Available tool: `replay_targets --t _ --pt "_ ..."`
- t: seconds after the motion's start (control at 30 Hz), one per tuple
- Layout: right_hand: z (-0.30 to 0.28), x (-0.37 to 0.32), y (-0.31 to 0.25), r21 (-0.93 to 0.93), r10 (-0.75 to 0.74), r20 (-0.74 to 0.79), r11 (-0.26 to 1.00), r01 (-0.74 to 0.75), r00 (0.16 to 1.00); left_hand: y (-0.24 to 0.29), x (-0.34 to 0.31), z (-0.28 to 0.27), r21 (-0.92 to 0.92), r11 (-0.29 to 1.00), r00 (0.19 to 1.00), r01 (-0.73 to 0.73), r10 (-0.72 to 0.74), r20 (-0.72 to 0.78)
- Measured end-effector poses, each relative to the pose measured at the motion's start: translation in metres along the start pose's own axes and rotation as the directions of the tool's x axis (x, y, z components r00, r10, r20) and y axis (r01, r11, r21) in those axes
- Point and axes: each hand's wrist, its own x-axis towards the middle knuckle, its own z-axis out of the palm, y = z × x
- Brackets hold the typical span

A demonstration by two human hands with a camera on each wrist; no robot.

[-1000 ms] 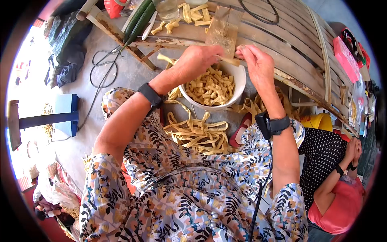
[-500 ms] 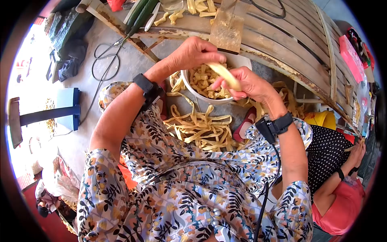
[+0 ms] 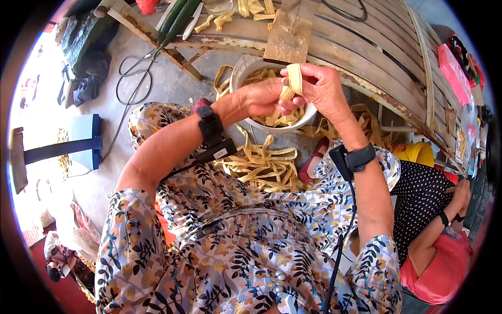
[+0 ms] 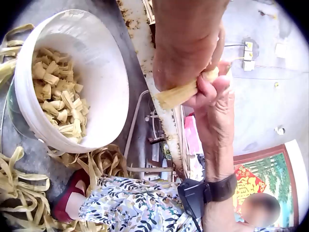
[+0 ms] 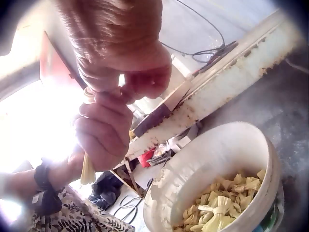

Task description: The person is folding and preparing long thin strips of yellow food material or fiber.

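Brought together in the last half second: pinches the strip [image 3: 294, 78] low with the left grip [image 3: 261, 99], bends its top over in the curled right grip [image 3: 324, 91], just above the white bowl [image 3: 238, 76]. Seems to mark a knot being started. Pale yellow, flat, pliant, matte; short knotted pieces [image 4: 53, 92] in the smooth round bowl, loose ribbons [image 3: 261, 167] on rough concrete [image 3: 172, 89], weathered slats across the bench [image 3: 366, 47].

Clutter ringed the slatted bench [image 3: 366, 42].
Two cucumbers [image 3: 175, 18] and a knife [image 3: 189, 26] lay at its far end; a blue scale [image 3: 86, 141] stood on the concrete, and a polka-dotted neighbour [image 3: 418, 193] sat alongside.
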Motion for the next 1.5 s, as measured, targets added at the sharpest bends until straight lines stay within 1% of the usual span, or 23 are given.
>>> replay_targets --t 0.07,0.1,0.17,0.27,0.33,0.4,0.43,0.5,0.53,0.67,0.73,0.77,0.8,0.87,0.97,1.03,1.07,1.1,1.13,1.2,1.23,1.4,1.5 --pt "-0.001 0.003 0.007 -0.055 -0.147 -0.056 0.988 0.144 0.988 0.003 0.001 0.006 -0.031 0.993 0.991 -0.116 0.113 -0.076" --pt "-0.003 0.005 0.009 -0.289 -0.274 -0.144 0.931 0.224 0.951 0.002 0.004 0.009 -0.022 0.984 0.957 -0.179 0.169 -0.238" --pt "-0.006 0.009 0.012 -0.709 -0.545 -0.208 0.656 0.259 0.812 0.008 0.007 0.012 0.097 0.965 0.877 -0.244 0.262 -0.402" --pt "-0.002 0.010 0.005 -0.724 -0.455 -0.273 0.677 0.131 0.847 0.015 0.006 0.016 0.308 0.898 0.742 -0.313 0.434 -0.511" --pt "-0.002 0.013 0.005 -0.574 -0.241 -0.282 0.818 0.038 0.929 0.015 0.005 0.019 0.449 0.827 0.647 -0.338 0.551 -0.527" --pt "-0.004 0.016 0.006 -0.409 -0.019 -0.246 0.908 -0.086 0.969 0.018 0.000 0.019 0.667 0.702 0.616 -0.250 0.647 -0.450" --pt "-0.003 0.018 0.003 -0.210 0.056 -0.197 0.973 -0.097 0.979 0.018 -0.002 0.020 0.756 0.612 0.607 -0.234 0.699 -0.378" --pt "-0.006 0.020 0.012 -0.133 0.094 -0.139 0.985 -0.113 0.986 0.018 -0.005 0.019 0.873 0.451 0.602 -0.183 0.754 -0.263" --pt "-0.008 0.021 0.017 -0.094 0.109 -0.109 0.988 -0.119 0.988 0.018 -0.006 0.019 0.887 0.437 0.626 -0.151 0.737 -0.257" --pt "-0.007 0.020 0.017 -0.283 0.116 -0.130 0.947 -0.149 0.985 0.017 -0.010 0.025 0.948 0.311 0.659 -0.069 0.728 -0.190" --pt "-0.002 0.016 0.021 -0.401 0.040 -0.175 0.909 -0.108 0.984 0.015 -0.005 0.024 0.971 0.237 0.628 -0.025 0.759 -0.169" --pt "0.002 0.014 0.020 -0.466 -0.012 -0.199 0.881 -0.084 0.980 0.014 -0.006 0.024 0.971 0.237 0.656 0.035 0.727 -0.201" --pt "0.008 0.011 0.016 -0.528 -0.061 -0.221 0.846 -0.067 0.973 0.016 -0.006 0.025 0.984 0.178 0.654 0.006 0.743 -0.139" --pt "0.014 0.005 0.003 -0.586 -0.069 -0.177 0.809 -0.049 0.982 0.018 -0.010 0.027 0.942 0.333 0.722 0.043 0.641 -0.260" --pt "0.016 0.002 0.006 -0.614 -0.200 -0.152 0.786 0.066 0.968 0.015 -0.010 0.027 0.937 0.345 0.691 0.065 0.662 -0.291" --pt "0.016 0.003 0.016 -0.646 -0.277 -0.135 0.752 0.128 0.951 0.011 -0.005 0.015 0.778 0.625 0.668 -0.063 0.606 -0.432" --pt "0.016 0.003 0.017 -0.578 -0.282 -0.161 0.804 0.141 0.946 0.011 -0.003 0.009 0.663 0.737 0.663 -0.129 0.561 -0.495" --pt "0.017 0.002 0.013 -0.506 -0.284 -0.188 0.849 0.155 0.940 0.015 -0.006 0.011 0.479 0.864 0.710 -0.155 0.434 -0.554" --pt "0.017 0.001 0.009 -0.429 -0.282 -0.215 0.887 0.169 0.935 0.016 -0.006 0.011 0.440 0.873 0.736 -0.210 0.437 -0.516" --pt "0.014 0.005 0.003 -0.017 -0.079 -0.293 0.997 0.077 0.953 0.015 -0.007 0.015 0.347 0.887 0.783 -0.306 0.441 -0.438" --pt "0.012 0.006 -0.001 0.059 -0.049 -0.304 0.996 0.070 0.952 0.014 -0.005 0.026 0.370 0.879 0.722 -0.301 0.463 -0.513" --pt "-0.010 0.020 0.000 0.524 0.201 -0.401 0.851 0.043 0.894 0.016 0.002 0.040 0.298 0.875 0.773 -0.383 0.480 -0.416" --pt "-0.020 0.019 -0.001 0.581 0.222 -0.393 0.812 0.055 0.892 0.020 0.000 0.037 0.342 0.877 0.831 -0.338 0.449 -0.329"
